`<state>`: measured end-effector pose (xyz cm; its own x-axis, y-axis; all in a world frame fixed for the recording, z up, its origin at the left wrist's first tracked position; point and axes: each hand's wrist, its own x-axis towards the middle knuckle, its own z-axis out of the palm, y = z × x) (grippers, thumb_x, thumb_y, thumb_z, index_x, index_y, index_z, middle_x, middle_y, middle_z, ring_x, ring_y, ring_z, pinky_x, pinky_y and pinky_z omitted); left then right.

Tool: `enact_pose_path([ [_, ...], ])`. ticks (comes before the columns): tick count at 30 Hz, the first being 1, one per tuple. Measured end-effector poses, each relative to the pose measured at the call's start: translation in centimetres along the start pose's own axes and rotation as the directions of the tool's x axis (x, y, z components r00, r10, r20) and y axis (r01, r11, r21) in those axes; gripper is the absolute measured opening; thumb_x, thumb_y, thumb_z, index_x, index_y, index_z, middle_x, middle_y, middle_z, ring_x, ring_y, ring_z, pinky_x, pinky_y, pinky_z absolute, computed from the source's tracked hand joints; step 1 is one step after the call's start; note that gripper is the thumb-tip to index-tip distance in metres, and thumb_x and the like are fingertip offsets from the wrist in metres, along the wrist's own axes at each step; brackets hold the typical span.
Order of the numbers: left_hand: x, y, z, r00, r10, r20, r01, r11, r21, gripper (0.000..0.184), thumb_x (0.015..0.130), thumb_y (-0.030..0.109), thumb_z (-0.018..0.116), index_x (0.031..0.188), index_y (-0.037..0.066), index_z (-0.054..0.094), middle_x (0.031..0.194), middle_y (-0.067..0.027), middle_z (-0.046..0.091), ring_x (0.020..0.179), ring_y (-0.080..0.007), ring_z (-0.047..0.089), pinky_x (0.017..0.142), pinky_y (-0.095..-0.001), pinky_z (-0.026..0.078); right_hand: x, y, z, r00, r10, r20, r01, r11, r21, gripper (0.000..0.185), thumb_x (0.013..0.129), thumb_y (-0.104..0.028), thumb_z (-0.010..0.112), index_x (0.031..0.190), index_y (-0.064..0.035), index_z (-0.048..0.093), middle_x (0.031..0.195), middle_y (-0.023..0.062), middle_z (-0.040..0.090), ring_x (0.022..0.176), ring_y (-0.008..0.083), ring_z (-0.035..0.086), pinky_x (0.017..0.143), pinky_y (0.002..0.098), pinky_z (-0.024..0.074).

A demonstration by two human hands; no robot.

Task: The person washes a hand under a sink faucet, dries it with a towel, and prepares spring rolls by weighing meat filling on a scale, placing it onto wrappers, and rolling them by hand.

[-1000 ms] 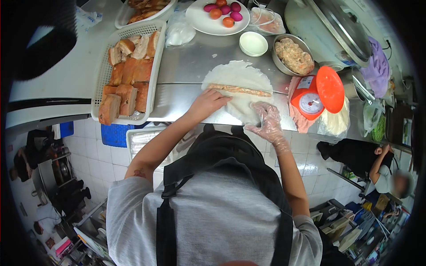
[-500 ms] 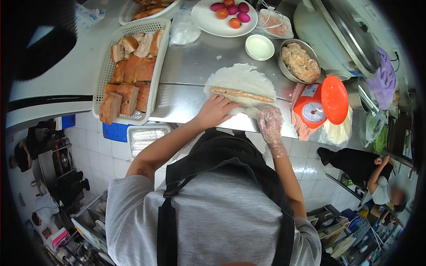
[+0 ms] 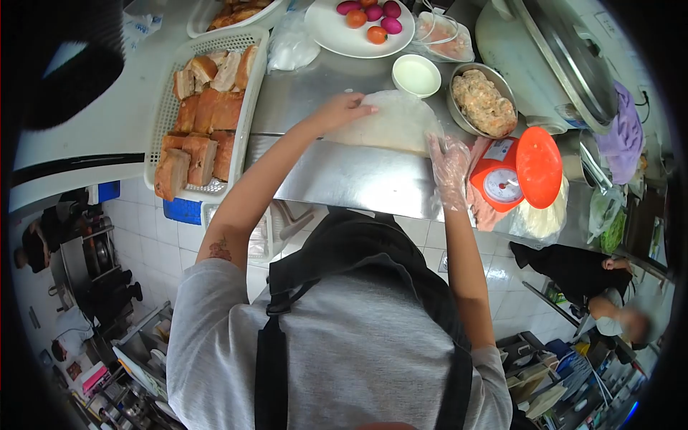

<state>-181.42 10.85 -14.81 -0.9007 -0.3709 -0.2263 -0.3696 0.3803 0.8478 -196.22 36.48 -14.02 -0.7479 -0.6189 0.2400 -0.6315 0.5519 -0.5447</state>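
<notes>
Head cam: the thin white wrapper [image 3: 390,123] is folded over on the steel table [image 3: 344,179], bare left hand [image 3: 344,113] loosely open, fingers on its far-left edge, gloved right hand [image 3: 449,159] half-open at its right end.

Upper garment: heathered grey shirt [image 3: 362,358], short-sleeved, worn under a black apron [image 3: 358,254] with wide black straps [image 3: 271,376] and a dark buckle [image 3: 278,306] at the left strap. A clear, wrinkled plastic glove [image 3: 451,188] covers the right hand [image 3: 450,161] past the wrist; the left hand [image 3: 344,112] is ungloved. The left arm bears a small, dark, irregular marking [image 3: 220,249] below the sleeve, its design illegible.
</notes>
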Motion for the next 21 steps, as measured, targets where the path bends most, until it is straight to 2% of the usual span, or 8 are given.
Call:
enact_pose_path([
  [2, -0.4, -0.5, 0.0, 0.972, 0.195, -0.130, -0.158, 0.955, 0.252, 0.055, 0.081, 0.029, 0.077, 0.127, 0.004, 0.062, 0.107, -0.0123, 0.071, 0.097, -0.0214, 0.067, 0.088, -0.0325, 0.050, 0.6, 0.7, 1.1, 0.996, -0.052, -0.075, 0.054, 0.998, 0.023, 0.032, 0.086, -0.033, 0.070, 0.086, -0.0014, 0.070, 0.082, 0.0189, 0.067, 0.077, 0.0391, 0.062, 0.074, 0.0455, 0.0476],
  [5, -1.1, -1.0, -1.1, 0.990, 0.138, 0.010, -0.138, 0.985, 0.107, 0.073, 0.072, 0.026, 0.082, 0.136, 0.006, 0.054, 0.115, -0.0156, 0.069, 0.103, -0.0233, 0.066, 0.093, -0.0320, 0.049, 0.8, 1.8, 1.8, 0.996, -0.039, -0.086, 0.046, 0.996, 0.071, 0.031, 0.086, -0.034, 0.070, 0.087, -0.0030, 0.072, 0.085, 0.0191, 0.068, 0.079, 0.0389, 0.063, 0.075, 0.0458, 0.0481],
  [7, -1.0, -2.2, -0.7, 0.996, 0.078, -0.034, -0.074, 0.990, 0.119, 0.076, 0.070, 0.023, 0.082, 0.138, 0.006, 0.052, 0.119, -0.0172, 0.067, 0.107, -0.0245, 0.065, 0.095, -0.0328, 0.048, 1.0, 2.0, 2.3, 0.989, -0.071, -0.129, 0.079, 0.995, 0.053, 0.030, 0.087, -0.034, 0.070, 0.087, -0.0039, 0.073, 0.086, 0.0192, 0.069, 0.082, 0.0386, 0.064, 0.075, 0.0459, 0.0486],
  [10, -1.1, -2.2, -0.8, 0.995, 0.066, -0.080, -0.053, 0.986, 0.157, 0.080, 0.069, 0.019, 0.080, 0.142, 0.008, 0.049, 0.123, -0.0194, 0.065, 0.111, -0.0263, 0.064, 0.095, -0.0334, 0.048, 1.4, 2.2, 1.9, 0.997, -0.061, -0.037, 0.059, 0.997, -0.049, 0.027, 0.089, -0.030, 0.068, 0.100, -0.0054, 0.072, 0.089, 0.0200, 0.069, 0.084, 0.0385, 0.065, 0.076, 0.0457, 0.0495],
  [13, -1.8, -2.0, -0.8, 0.982, 0.166, -0.092, -0.149, 0.975, 0.165, 0.083, 0.069, 0.012, 0.074, 0.146, 0.011, 0.043, 0.128, -0.0213, 0.062, 0.111, -0.0281, 0.064, 0.094, -0.0339, 0.049, 2.1, 0.8, 1.7, 0.990, -0.061, -0.131, 0.075, 0.992, 0.105, 0.025, 0.089, -0.016, 0.063, 0.112, -0.0077, 0.068, 0.098, 0.0178, 0.069, 0.090, 0.0377, 0.064, 0.080, 0.0462, 0.0483],
  [16, -2.1, -1.1, -0.9, 0.982, 0.187, -0.041, -0.179, 0.973, 0.143, 0.089, 0.068, 0.007, 0.069, 0.151, 0.012, 0.036, 0.133, -0.0235, 0.058, 0.113, -0.0295, 0.062, 0.094, -0.0341, 0.049, 0.8, -0.7, 1.6, 0.943, -0.161, -0.290, 0.148, 0.987, -0.068, 0.036, 0.084, -0.003, 0.057, 0.118, -0.0108, 0.064, 0.105, 0.0149, 0.068, 0.097, 0.0359, 0.061, 0.086, 0.0457, 0.0463],
  [20, -1.5, 0.7, -1.2, 0.994, 0.067, 0.085, -0.071, 0.996, 0.055, 0.098, 0.067, 0.002, 0.070, 0.154, 0.017, 0.029, 0.136, -0.0236, 0.054, 0.121, -0.0356, 0.057, 0.099, -0.0362, 0.047, -1.6, -5.4, 3.7, 0.929, -0.370, 0.000, 0.368, 0.925, 0.094, 0.032, 0.081, -0.002, 0.056, 0.110, -0.0089, 0.067, 0.104, 0.0161, 0.066, 0.103, 0.0335, 0.060, 0.094, 0.0456, 0.0428],
  [21, -1.0, -0.3, -1.0, 0.991, 0.101, 0.084, -0.105, 0.993, 0.044, 0.096, 0.068, 0.000, 0.067, 0.154, 0.017, 0.028, 0.139, -0.0234, 0.053, 0.122, -0.0338, 0.056, 0.099, -0.0357, 0.046, -1.6, -7.0, 4.4, 0.915, -0.395, 0.083, 0.385, 0.916, 0.112, 0.031, 0.080, -0.003, 0.057, 0.109, -0.0091, 0.067, 0.105, 0.0161, 0.066, 0.103, 0.0340, 0.059, 0.094, 0.0461, 0.0430],
])
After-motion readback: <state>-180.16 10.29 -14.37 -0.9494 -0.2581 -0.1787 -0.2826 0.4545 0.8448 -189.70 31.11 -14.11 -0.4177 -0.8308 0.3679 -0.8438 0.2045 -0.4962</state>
